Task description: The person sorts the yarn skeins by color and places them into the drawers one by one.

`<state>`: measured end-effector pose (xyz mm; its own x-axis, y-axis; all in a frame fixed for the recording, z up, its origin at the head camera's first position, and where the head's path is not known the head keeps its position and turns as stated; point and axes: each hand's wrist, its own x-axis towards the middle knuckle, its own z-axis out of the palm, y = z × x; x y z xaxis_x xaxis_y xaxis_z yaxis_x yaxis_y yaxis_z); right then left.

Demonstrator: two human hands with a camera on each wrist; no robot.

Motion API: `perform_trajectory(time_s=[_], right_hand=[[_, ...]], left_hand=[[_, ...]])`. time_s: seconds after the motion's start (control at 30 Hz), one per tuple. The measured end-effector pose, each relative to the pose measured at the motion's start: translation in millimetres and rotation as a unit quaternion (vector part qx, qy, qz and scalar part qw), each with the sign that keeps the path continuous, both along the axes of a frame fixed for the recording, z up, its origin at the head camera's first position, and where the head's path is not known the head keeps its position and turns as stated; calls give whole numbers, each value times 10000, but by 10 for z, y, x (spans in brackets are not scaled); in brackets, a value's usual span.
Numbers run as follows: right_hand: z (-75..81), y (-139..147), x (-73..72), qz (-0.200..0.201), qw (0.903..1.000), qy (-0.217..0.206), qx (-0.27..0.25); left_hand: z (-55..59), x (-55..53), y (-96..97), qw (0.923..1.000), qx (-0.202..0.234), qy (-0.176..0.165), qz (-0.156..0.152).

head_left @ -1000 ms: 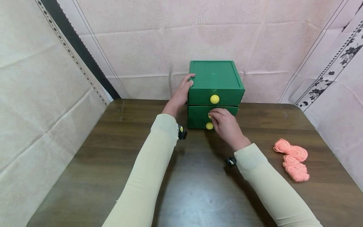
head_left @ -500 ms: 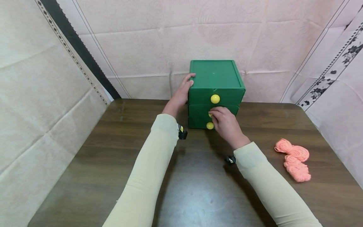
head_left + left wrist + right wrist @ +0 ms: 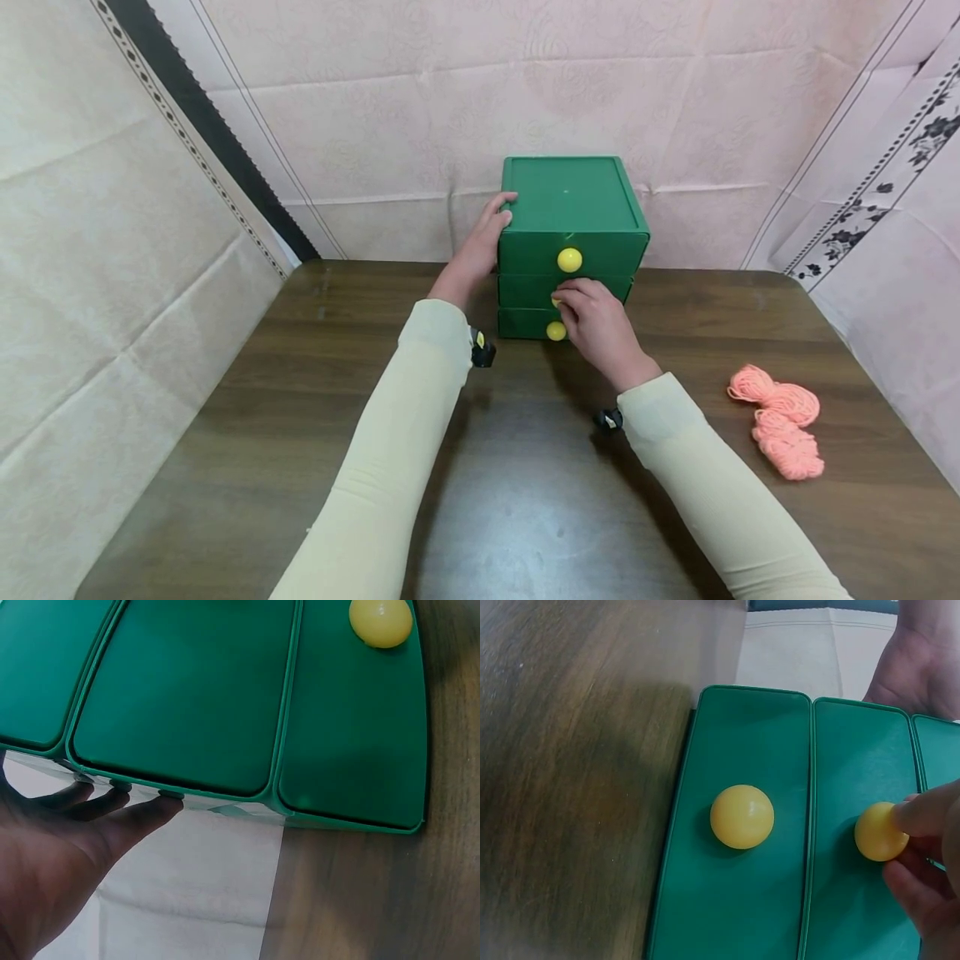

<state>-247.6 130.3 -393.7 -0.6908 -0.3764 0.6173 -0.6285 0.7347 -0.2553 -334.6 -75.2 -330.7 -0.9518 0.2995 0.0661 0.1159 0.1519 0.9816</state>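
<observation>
A green cabinet [image 3: 566,192] with three stacked drawers, each front bearing a round yellow knob, stands at the back of the table. My right hand [image 3: 600,329] pinches the knob [image 3: 877,832] of the middle drawer [image 3: 187,690] between thumb and fingers. That drawer front lies about level with its neighbours in both wrist views. Flat against the cabinet's left side, near its top edge, rests my left hand [image 3: 476,250]; its fingers [image 3: 146,821] are extended along the wall. The bottom drawer's knob [image 3: 742,817] sits just below my right hand, untouched.
Two hanks of coral-pink yarn [image 3: 780,425] lie on the brown wooden table [image 3: 315,433], to the right of my right forearm. A pale cloth [image 3: 360,125] hangs behind the cabinet and along both sides.
The middle drawer has slid inward with my right hand on its knob, and the seam above the bottom drawer now shows. My left hand has stayed on the cabinet's side.
</observation>
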Motion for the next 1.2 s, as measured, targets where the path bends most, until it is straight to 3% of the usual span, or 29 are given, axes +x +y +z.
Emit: perform_trajectory(time_s=[0.4,0.77,1.2], right_hand=[[-15,27,13,-135,9999,-2,-99],[-49,63,75,-274,9995,83,-107],[-188,83,152,-310,9991,-260,-81]], left_hand=[[269,250,24,9989,-468,81,-64],[270,247,15,9993,-375,4,-69],[278,262,24,9994,-356,-11,-49]])
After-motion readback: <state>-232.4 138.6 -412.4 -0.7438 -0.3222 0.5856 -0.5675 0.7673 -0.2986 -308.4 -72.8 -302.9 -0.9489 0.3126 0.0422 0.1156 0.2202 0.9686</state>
